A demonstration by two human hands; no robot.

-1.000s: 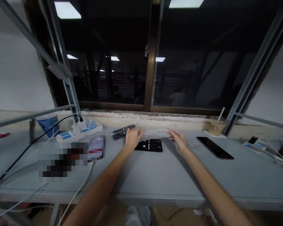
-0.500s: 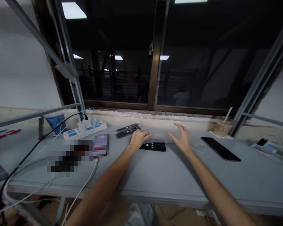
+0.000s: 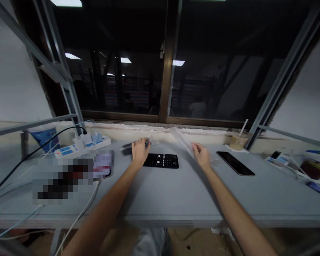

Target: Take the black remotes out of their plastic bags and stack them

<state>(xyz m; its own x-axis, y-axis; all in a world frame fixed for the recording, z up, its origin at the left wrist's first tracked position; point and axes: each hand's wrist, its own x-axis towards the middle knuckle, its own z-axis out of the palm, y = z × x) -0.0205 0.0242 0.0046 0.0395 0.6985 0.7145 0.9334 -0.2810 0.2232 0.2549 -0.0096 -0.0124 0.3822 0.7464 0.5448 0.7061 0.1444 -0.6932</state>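
left hand [image 3: 139, 151] on dark remotes [image 3: 128, 148] | right hand [image 3: 202, 156] pinching clear bag [image 3: 182, 139] | calculator [image 3: 161, 160] between

Dim room; ceiling lights [image 3: 66, 3] glare in dark window [image 3: 117, 60]; my arms soft-blurred, edges bowed w/ wide-angle distortion.

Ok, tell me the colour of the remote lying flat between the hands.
Black, with small pale buttons; the remote shows best in the head view.

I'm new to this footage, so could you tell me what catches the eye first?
Two bare arms reach across a grey table: the left hand rests on slim black remotes, the right hand lifts a clear plastic sleeve. Between them lies a black remote, before a dark window.
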